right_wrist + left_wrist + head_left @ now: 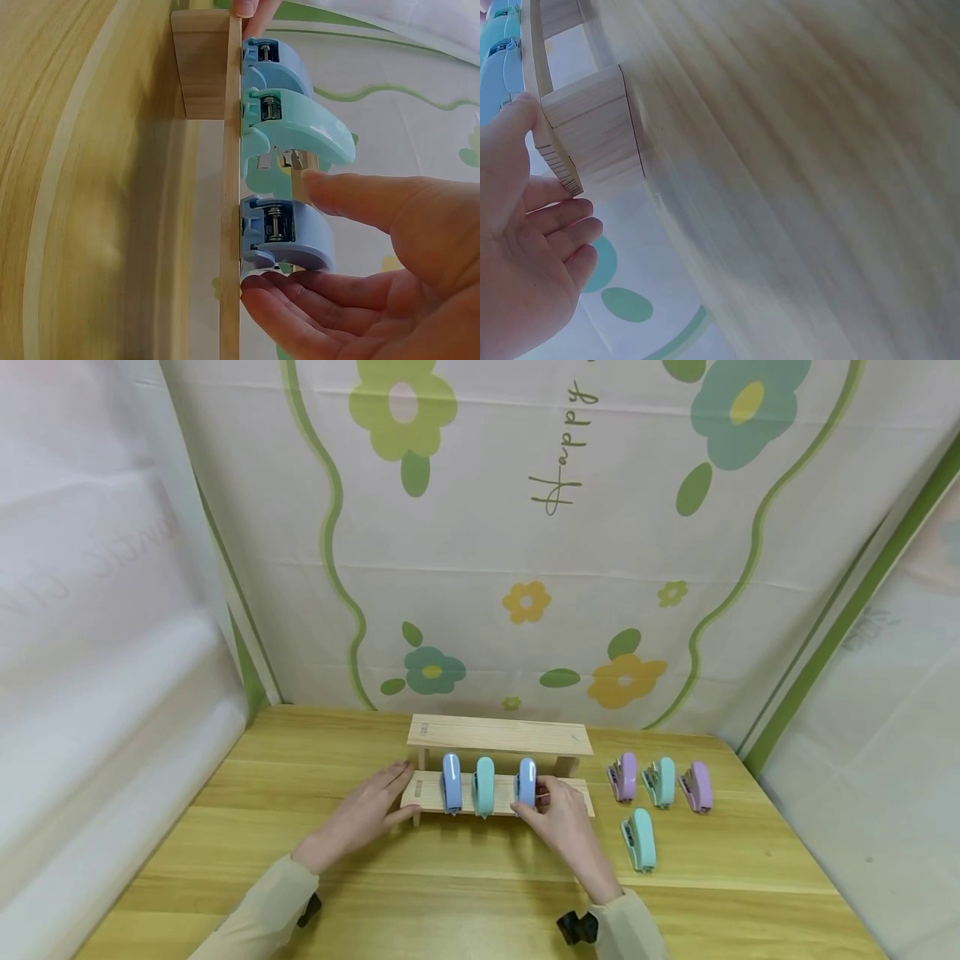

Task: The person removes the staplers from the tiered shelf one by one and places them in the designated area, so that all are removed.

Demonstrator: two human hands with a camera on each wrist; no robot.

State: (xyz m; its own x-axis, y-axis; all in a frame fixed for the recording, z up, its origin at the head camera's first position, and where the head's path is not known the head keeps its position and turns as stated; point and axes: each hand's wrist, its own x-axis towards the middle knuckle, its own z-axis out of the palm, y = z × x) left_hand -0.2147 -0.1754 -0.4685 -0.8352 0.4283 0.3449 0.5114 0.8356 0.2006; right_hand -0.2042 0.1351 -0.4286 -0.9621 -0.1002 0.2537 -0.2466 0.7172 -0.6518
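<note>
A two-step wooden shelf (500,735) stands on the table, with a blue stapler (452,783), a mint stapler (483,786) and a second blue stapler (527,781) upright on its lower step. My left hand (367,810) holds that step's left end, thumb at the front edge and forefinger at the back corner (525,247). Around the right-hand blue stapler (289,234) is my right hand (561,818), thumb on one side and fingers against the other. The stapler's base rests on the step.
Right of the shelf stand a purple stapler (622,777), a mint stapler (658,782) and another purple stapler (697,787) in a row. One more mint stapler (640,840) is nearer the front. A floral-print cloth (465,543) hangs behind the table (420,902).
</note>
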